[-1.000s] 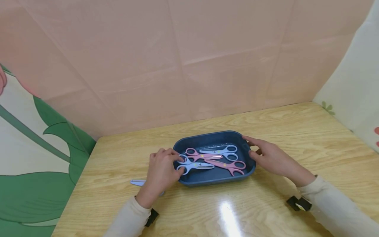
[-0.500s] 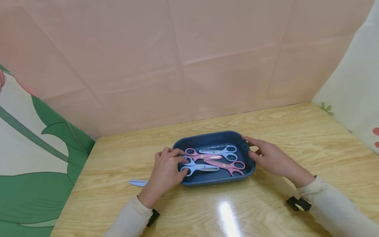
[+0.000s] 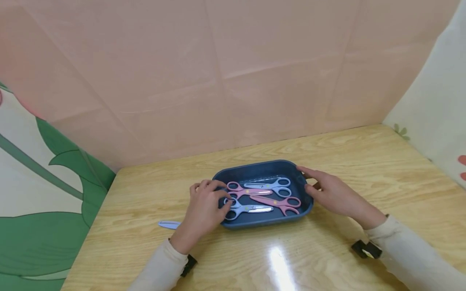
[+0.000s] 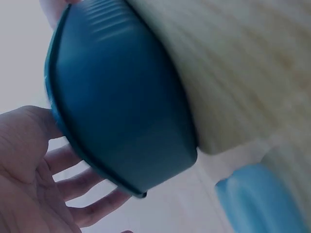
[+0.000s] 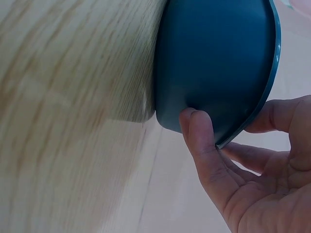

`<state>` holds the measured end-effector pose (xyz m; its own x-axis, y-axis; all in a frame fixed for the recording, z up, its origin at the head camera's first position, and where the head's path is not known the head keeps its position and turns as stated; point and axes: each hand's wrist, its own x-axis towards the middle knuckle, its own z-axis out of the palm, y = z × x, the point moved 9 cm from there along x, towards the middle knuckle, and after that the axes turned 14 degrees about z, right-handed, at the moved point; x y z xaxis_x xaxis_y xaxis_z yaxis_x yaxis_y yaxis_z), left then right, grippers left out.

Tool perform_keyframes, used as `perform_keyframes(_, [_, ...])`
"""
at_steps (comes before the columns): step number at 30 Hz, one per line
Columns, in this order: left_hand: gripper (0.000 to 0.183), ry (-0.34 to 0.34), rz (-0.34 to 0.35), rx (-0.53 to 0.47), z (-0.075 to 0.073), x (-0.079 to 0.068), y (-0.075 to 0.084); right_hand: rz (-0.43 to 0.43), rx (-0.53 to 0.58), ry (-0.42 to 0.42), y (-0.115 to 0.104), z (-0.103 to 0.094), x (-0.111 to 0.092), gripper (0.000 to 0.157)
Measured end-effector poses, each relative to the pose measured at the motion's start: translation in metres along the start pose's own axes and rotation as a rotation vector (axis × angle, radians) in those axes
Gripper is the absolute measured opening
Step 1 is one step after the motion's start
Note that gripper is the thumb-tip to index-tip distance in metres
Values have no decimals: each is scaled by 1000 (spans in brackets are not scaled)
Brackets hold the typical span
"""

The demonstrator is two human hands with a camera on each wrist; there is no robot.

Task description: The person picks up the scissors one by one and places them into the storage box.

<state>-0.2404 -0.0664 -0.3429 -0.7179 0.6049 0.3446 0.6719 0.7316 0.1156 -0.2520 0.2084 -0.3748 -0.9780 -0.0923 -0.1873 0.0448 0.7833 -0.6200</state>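
A dark blue tray sits on the table, its end wall showing in the left wrist view. Inside lie two pairs of pink scissors and two pairs of light blue scissors. My left hand hovers over the tray's left end, fingers loosely bent beside the ring handles of the nearer blue scissors. My right hand grips the right end of the tray, thumb over the rim and fingers against the outer wall, as the right wrist view shows. Another blue pair of scissors is partly hidden under my left wrist.
The wood-grain table runs back to a pink sheet. A green leaf-patterned panel stands on the left and a white panel on the right.
My left hand has carried the nearer blue scissors rightward and down into the tray and let go of them. My right hand has stayed on the tray's right end.
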Motion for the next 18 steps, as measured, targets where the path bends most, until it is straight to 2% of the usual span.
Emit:
perform_keyframes(6, [10, 26, -48, 8, -16, -6, -12, 3, 4, -6, -1, 0, 0, 57])
perform_keyframes(13, [12, 72, -112, 13, -32, -24, -36, 9, 1, -9, -2, 0, 0, 57])
perform_keyframes(18, [14, 66, -126, 28, -37, -37, -48, 15, 7, -13, -2, 0, -1, 57])
